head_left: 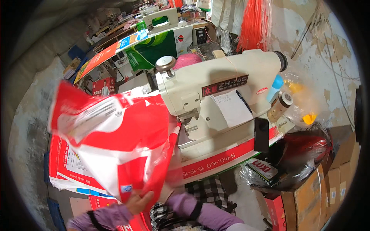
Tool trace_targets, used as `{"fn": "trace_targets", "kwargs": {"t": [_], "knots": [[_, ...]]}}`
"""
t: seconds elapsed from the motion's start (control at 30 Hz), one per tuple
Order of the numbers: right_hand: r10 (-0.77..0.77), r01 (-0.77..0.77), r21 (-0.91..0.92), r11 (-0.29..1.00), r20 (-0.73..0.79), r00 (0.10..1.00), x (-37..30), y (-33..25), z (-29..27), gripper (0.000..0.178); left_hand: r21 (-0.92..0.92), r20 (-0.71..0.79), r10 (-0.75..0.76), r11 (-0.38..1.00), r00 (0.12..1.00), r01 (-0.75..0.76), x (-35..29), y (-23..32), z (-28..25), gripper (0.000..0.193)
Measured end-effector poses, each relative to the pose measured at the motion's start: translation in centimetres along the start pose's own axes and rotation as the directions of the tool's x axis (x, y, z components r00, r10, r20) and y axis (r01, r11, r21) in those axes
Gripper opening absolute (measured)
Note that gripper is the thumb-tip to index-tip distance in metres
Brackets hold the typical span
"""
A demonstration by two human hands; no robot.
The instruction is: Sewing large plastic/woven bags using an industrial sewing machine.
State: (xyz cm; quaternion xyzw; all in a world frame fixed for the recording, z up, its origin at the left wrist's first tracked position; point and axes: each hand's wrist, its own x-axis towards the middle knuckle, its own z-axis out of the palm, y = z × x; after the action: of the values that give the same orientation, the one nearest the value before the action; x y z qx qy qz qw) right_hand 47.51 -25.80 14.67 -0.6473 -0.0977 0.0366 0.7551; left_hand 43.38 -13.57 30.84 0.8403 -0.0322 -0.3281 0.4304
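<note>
A large red and white sack [129, 134] is lifted in front of me, its upper left part smeared by motion. Its lower edge is pinched in my left hand [139, 201], thumb on the near side. My right hand [165, 193] is close beside it at the sack's lower right edge; its fingers are hidden or blurred, so its grip does not show. The sack's right side lies against the needle end of a cream sewing machine [227, 79]. Beneath and left of it, more red and white sacks [61, 161] are stacked.
A paper sheet [231, 111] with a pen [244, 101] rests on the machine bed. Right of them are a dark phone [261, 134], a thread cone [280, 106] and a blue bottle [275, 87]. Cardboard boxes [312, 192] stand low right. Another sewing machine [162, 19] is farther back.
</note>
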Motion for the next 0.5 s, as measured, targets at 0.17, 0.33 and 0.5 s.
{"fn": "trace_targets", "kwargs": {"t": [0.17, 0.33, 0.5], "knots": [[0.466, -0.5, 0.684, 0.532, 0.256, 0.847, -3.2, -3.8, -4.0, 0.05, -0.371, -0.053, -0.218, 0.91, 0.974, 0.184, -1.3, 0.5, 1.8, 0.047], [0.175, -0.029, 0.58, 0.814, -0.197, 0.965, -2.9, -8.3, -6.4, 0.052, 0.019, 0.307, 0.273, 0.956, 0.912, -0.293, 2.8, 4.1, 1.3, 0.04], [0.291, -0.242, 0.576, 0.781, 0.007, 0.957, -6.4, -7.3, -7.2, 0.05, 0.714, 0.505, 0.563, 0.154, 0.654, -0.684, 6.8, 12.2, 2.9, 0.013]]}}
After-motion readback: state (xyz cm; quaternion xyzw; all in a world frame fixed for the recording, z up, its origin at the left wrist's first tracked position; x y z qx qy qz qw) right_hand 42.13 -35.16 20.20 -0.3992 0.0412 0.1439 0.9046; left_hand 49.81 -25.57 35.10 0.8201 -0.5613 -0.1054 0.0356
